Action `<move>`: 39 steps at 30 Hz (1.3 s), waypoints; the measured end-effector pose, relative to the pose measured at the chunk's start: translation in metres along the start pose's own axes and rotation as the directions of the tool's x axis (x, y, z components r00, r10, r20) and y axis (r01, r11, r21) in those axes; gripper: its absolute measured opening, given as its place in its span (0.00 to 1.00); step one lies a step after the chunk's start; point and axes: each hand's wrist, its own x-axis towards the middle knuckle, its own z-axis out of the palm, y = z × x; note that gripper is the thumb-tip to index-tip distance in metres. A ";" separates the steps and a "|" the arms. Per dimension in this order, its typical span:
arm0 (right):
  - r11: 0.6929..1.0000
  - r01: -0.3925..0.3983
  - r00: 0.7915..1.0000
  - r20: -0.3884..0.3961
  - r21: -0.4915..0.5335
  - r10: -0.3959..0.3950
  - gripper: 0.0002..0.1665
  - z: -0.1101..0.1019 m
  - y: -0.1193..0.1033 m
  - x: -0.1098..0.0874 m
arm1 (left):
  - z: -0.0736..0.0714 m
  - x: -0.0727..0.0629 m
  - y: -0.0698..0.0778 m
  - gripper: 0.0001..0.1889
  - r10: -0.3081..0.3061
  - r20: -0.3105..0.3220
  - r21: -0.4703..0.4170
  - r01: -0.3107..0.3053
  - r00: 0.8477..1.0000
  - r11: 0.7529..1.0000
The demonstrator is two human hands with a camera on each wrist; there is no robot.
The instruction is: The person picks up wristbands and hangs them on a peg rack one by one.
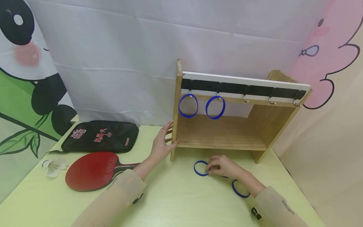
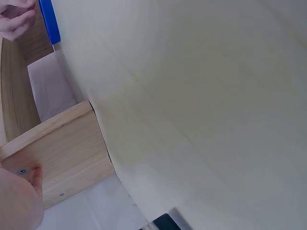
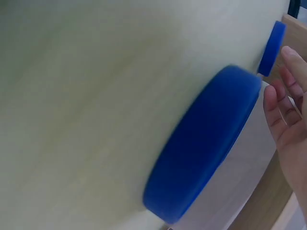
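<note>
My left hand (image 1: 161,146) rests against the left side panel (image 1: 175,126) of a wooden rack, fingers spread along its outer face. In the left wrist view, part of that hand (image 2: 19,201) lies on the wood. My right hand (image 1: 224,166) is low over the table, fingertips right at the edge of a blue ring (image 1: 195,169). The right wrist view shows its fingers (image 3: 272,108) loosely bent and apart beside the ring (image 3: 272,48). A second blue ring (image 1: 235,190) lies near the right wrist; a blue sliver (image 1: 225,177) shows under the hand.
Two blue rings (image 1: 179,108) (image 1: 224,108) hang from the rack's left hooks; more metal hooks (image 1: 272,101) run rightward. At left lie a red table tennis bat (image 1: 90,171), a black case (image 1: 99,135) and a shuttlecock (image 1: 54,167). A small black object (image 1: 256,213) lies near the right sleeve.
</note>
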 end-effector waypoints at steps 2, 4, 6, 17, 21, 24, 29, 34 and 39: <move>1.000 0.004 1.000 0.021 -0.009 -0.003 0.07 0.000 0.001 0.001 | 0.000 0.000 -0.001 0.46 0.002 -0.001 -0.002 -0.002 1.000 1.000; 1.000 0.001 0.999 0.041 -0.013 -0.001 0.07 0.001 0.003 0.002 | 0.000 0.000 0.000 0.46 0.000 -0.003 -0.003 0.000 1.000 1.000; 1.000 -0.007 0.998 0.057 -0.008 0.007 0.06 0.001 0.004 0.003 | 0.000 0.000 0.000 0.46 -0.001 -0.003 -0.002 0.001 1.000 1.000; 1.000 -0.007 0.997 0.077 0.002 0.006 0.05 0.006 0.009 0.003 | 0.001 0.000 0.000 0.47 -0.011 0.001 -0.006 0.011 1.000 1.000; 0.999 0.033 0.998 0.057 -0.010 -0.033 0.04 0.005 0.006 0.002 | 0.001 0.000 0.000 0.47 -0.020 -0.001 -0.004 0.020 1.000 1.000; 0.998 0.063 0.997 0.037 -0.006 -0.063 0.04 0.002 0.001 0.002 | 0.001 0.000 0.000 0.47 -0.025 0.001 -0.003 0.025 1.000 1.000; 0.999 0.036 0.999 0.029 0.026 -0.037 0.05 -0.005 -0.009 0.002 | 0.001 0.000 0.000 0.47 -0.025 0.002 -0.006 0.025 1.000 1.000; 0.997 -0.023 1.000 0.020 0.070 0.022 0.04 -0.012 -0.015 0.001 | 0.001 0.000 0.000 0.47 -0.017 -0.001 -0.006 0.017 1.000 1.000; 0.995 -0.061 0.998 -0.001 0.074 0.061 0.04 -0.020 -0.024 -0.001 | 0.002 0.000 0.000 0.47 -0.017 0.000 -0.003 0.017 1.000 1.000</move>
